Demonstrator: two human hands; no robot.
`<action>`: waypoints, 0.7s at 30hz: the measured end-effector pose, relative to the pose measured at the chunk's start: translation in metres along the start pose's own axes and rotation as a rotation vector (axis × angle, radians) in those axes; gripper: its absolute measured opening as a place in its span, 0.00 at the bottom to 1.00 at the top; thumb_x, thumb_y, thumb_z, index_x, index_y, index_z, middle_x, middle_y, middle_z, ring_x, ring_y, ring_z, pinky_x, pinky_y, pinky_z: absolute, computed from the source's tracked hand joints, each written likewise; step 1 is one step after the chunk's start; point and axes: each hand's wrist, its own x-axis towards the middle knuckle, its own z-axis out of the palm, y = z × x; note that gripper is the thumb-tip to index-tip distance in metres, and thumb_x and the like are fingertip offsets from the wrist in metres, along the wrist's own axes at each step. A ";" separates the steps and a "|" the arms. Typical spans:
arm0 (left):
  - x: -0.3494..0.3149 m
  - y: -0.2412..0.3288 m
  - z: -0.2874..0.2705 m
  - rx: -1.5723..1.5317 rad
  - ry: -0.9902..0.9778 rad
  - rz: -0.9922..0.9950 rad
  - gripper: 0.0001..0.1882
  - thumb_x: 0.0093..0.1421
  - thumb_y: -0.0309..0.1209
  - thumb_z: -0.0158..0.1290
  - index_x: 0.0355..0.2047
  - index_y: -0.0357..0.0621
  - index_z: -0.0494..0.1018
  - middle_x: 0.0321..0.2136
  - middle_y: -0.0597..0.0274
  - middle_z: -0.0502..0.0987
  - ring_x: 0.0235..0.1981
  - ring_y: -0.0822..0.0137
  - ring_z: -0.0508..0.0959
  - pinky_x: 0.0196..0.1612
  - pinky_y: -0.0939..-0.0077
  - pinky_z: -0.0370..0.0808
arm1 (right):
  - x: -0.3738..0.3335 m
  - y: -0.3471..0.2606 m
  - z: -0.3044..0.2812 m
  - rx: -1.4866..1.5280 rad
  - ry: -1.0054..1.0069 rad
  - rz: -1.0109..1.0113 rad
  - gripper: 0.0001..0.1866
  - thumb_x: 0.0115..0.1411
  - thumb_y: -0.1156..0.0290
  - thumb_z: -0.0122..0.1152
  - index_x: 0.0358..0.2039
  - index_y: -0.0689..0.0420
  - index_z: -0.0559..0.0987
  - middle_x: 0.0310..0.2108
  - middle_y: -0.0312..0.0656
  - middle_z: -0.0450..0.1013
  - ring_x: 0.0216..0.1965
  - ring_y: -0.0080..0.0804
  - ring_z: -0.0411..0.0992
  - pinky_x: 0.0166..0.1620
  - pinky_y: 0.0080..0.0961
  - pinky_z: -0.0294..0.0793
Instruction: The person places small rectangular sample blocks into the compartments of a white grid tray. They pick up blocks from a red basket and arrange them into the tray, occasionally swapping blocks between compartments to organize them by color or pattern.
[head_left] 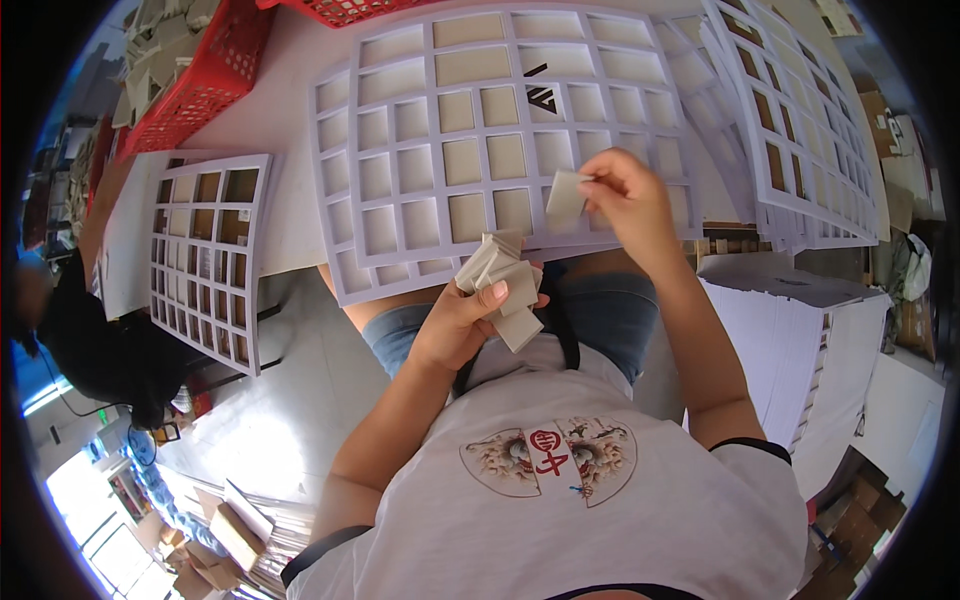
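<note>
Across the table in front of me lies a white grid panel (430, 130) with rectangular openings, on top of at least one similar panel. Beige-grey pieces (461, 163) fill several of its middle and upper openings; others look paler. My left hand (452, 328) is closed around a loose, fanned bundle of grey cardboard pieces (492, 268), just off the panel's near edge. Between thumb and fingers, my right hand (632, 200) pinches a single grey cardboard piece (566, 196), tilted over the panel's lower right part. Whether that piece touches the panel, I cannot tell.
At the upper left stands a red basket (215, 85) heaped with similar pieces; another red basket (350, 8) sits at the far edge. More grid panels (765, 130) are piled on the right, and one panel (262, 230) leans at left. A white box (750, 345) stands right; a dark-clothed person (110, 330) is left.
</note>
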 end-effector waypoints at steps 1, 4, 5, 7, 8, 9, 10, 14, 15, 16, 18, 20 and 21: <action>0.001 0.000 0.001 -0.003 -0.008 0.000 0.40 0.56 0.46 0.63 0.63 0.44 0.59 0.53 0.51 0.73 0.48 0.55 0.79 0.48 0.61 0.78 | 0.001 0.001 -0.001 -0.115 -0.025 -0.065 0.06 0.58 0.81 0.60 0.36 0.61 0.76 0.27 0.34 0.73 0.26 0.18 0.70 0.31 0.17 0.69; 0.004 0.001 0.003 0.001 0.024 0.021 0.41 0.55 0.47 0.63 0.64 0.45 0.59 0.54 0.50 0.72 0.47 0.55 0.79 0.48 0.61 0.78 | 0.002 -0.009 0.004 -0.369 -0.095 -0.154 0.08 0.53 0.83 0.60 0.34 0.60 0.77 0.30 0.39 0.72 0.27 0.25 0.71 0.31 0.25 0.69; 0.004 0.002 0.003 -0.003 0.028 0.025 0.41 0.55 0.47 0.63 0.64 0.44 0.58 0.54 0.49 0.72 0.47 0.55 0.79 0.48 0.61 0.78 | 0.002 -0.006 0.003 -0.535 -0.111 -0.263 0.09 0.52 0.83 0.61 0.34 0.60 0.77 0.33 0.40 0.71 0.29 0.29 0.72 0.33 0.27 0.70; 0.004 0.004 0.004 -0.010 0.033 0.032 0.42 0.55 0.47 0.64 0.64 0.44 0.58 0.54 0.49 0.72 0.47 0.55 0.79 0.49 0.60 0.78 | -0.003 0.001 0.000 -0.868 -0.141 -0.484 0.11 0.49 0.82 0.63 0.35 0.61 0.78 0.39 0.42 0.71 0.34 0.37 0.72 0.37 0.31 0.72; 0.004 0.005 0.004 -0.022 0.031 0.037 0.40 0.56 0.45 0.63 0.63 0.44 0.59 0.52 0.51 0.73 0.48 0.55 0.79 0.48 0.60 0.78 | -0.008 -0.001 0.000 -0.943 -0.180 -0.549 0.12 0.48 0.81 0.63 0.36 0.61 0.78 0.41 0.43 0.70 0.36 0.39 0.72 0.39 0.32 0.72; 0.005 0.005 0.004 -0.034 0.029 0.041 0.39 0.56 0.44 0.63 0.63 0.43 0.60 0.51 0.53 0.74 0.48 0.55 0.79 0.48 0.60 0.79 | -0.014 -0.006 0.000 -1.017 -0.220 -0.615 0.13 0.47 0.80 0.64 0.36 0.61 0.78 0.44 0.43 0.69 0.39 0.42 0.71 0.41 0.33 0.72; 0.005 0.006 0.005 -0.046 0.027 0.045 0.37 0.57 0.42 0.63 0.62 0.43 0.60 0.50 0.54 0.74 0.48 0.56 0.78 0.48 0.60 0.79 | -0.019 -0.012 -0.001 -1.090 -0.260 -0.680 0.14 0.46 0.78 0.65 0.37 0.61 0.79 0.46 0.44 0.69 0.41 0.44 0.70 0.43 0.34 0.72; 0.009 0.004 0.004 -0.043 -0.052 0.025 0.37 0.57 0.44 0.62 0.62 0.43 0.61 0.50 0.55 0.75 0.48 0.56 0.79 0.48 0.61 0.79 | -0.031 -0.031 -0.001 -0.612 -0.263 -0.537 0.15 0.48 0.73 0.68 0.38 0.61 0.80 0.44 0.44 0.69 0.43 0.41 0.69 0.45 0.32 0.71; 0.009 0.005 0.006 -0.030 -0.056 -0.007 0.37 0.57 0.45 0.62 0.62 0.43 0.61 0.50 0.55 0.75 0.48 0.57 0.79 0.48 0.61 0.79 | -0.034 -0.039 0.003 -0.382 -0.295 -0.460 0.15 0.49 0.74 0.68 0.39 0.61 0.80 0.43 0.44 0.70 0.41 0.40 0.70 0.44 0.31 0.72; 0.008 0.005 0.008 -0.016 -0.059 -0.040 0.38 0.57 0.47 0.62 0.62 0.43 0.61 0.50 0.56 0.75 0.48 0.57 0.79 0.48 0.61 0.79 | -0.038 -0.044 0.007 -0.151 -0.322 -0.381 0.15 0.49 0.74 0.69 0.39 0.61 0.80 0.43 0.44 0.70 0.40 0.39 0.70 0.42 0.30 0.72; 0.012 0.000 0.010 -0.019 -0.076 -0.039 0.38 0.57 0.48 0.62 0.61 0.43 0.61 0.50 0.56 0.75 0.49 0.57 0.79 0.48 0.62 0.79 | -0.047 -0.042 0.013 -0.222 -0.278 -0.410 0.14 0.48 0.76 0.70 0.37 0.60 0.79 0.40 0.42 0.71 0.37 0.39 0.73 0.39 0.31 0.73; 0.012 0.000 0.014 -0.035 -0.082 -0.051 0.39 0.57 0.51 0.61 0.62 0.44 0.61 0.50 0.56 0.75 0.50 0.57 0.78 0.48 0.62 0.79 | -0.051 -0.037 0.018 -0.260 -0.168 -0.487 0.11 0.49 0.79 0.70 0.33 0.59 0.79 0.34 0.38 0.73 0.31 0.32 0.74 0.33 0.27 0.72; 0.013 0.001 0.015 -0.039 -0.073 -0.060 0.40 0.56 0.51 0.61 0.62 0.44 0.60 0.50 0.56 0.74 0.50 0.56 0.78 0.49 0.62 0.78 | -0.051 -0.037 0.015 -0.210 -0.143 -0.409 0.10 0.49 0.80 0.69 0.33 0.60 0.78 0.33 0.38 0.73 0.30 0.29 0.73 0.32 0.25 0.71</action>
